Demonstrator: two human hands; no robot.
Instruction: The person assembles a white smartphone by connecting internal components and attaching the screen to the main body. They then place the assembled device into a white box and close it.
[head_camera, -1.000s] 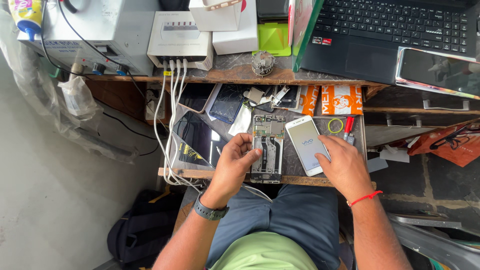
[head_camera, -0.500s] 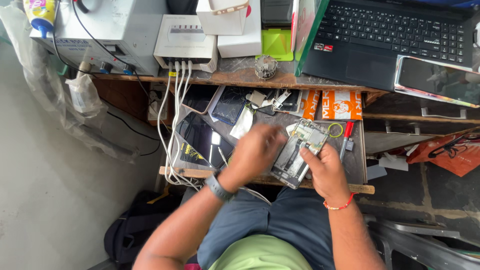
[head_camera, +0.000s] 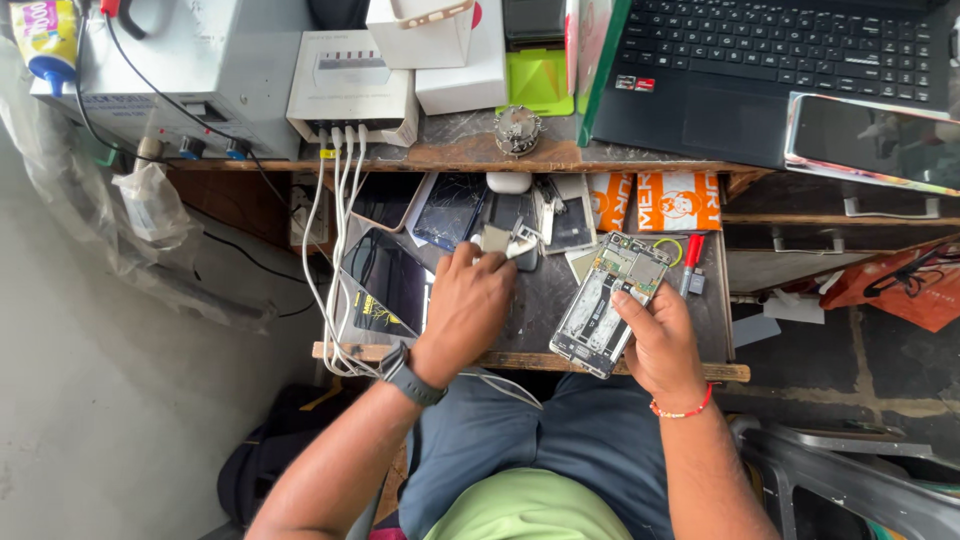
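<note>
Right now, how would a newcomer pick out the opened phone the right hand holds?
Start at the black laptop, then drop to the dark pull-out shelf. The right hand holds a slim rectangular opened phone; unlike the cracked dark screens nearby, it shows bare silver-green internals.

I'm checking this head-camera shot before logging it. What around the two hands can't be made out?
- Left hand: its own back hides the fingertips and most of the small pale part it touches.
- Right hand: it covers the lower edge of the opened phone; the board parts inside are too small to tell apart.
- Drawer: the front left floor lies under the left hand.
- Laptop: cut off by the top edge.
</note>
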